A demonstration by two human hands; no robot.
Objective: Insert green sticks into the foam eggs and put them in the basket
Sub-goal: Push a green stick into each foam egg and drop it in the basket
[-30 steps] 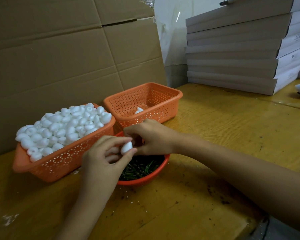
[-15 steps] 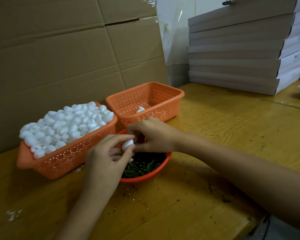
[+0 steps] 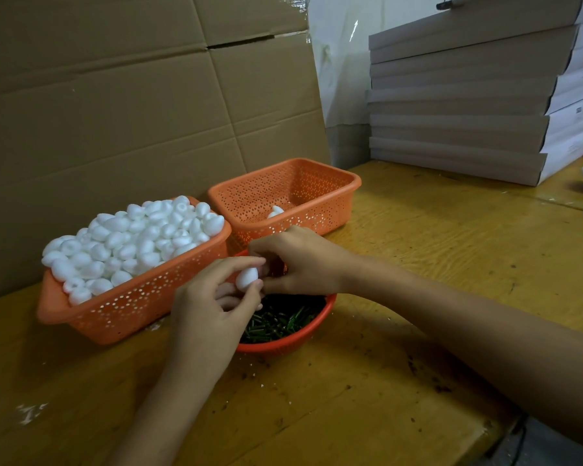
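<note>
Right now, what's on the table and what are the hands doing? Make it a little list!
left hand: holds one foam egg over the red bowl
right hand: pinches the end of that egg; no stick can be seen there
green sticks: piled in the red bowl
left basket: heaped with loose eggs
back basket: nearly empty, a white egg inside
table: yellow wood
behind: cardboard sheet, stacked flat boxes

Dim, warm light fell from above. Soft shadows pooled left of the red bowl (image 3: 283,344); sheen lay on the table (image 3: 435,230) right of it. Behind it, stacked boxes (image 3: 468,95) bowed slightly.
</note>
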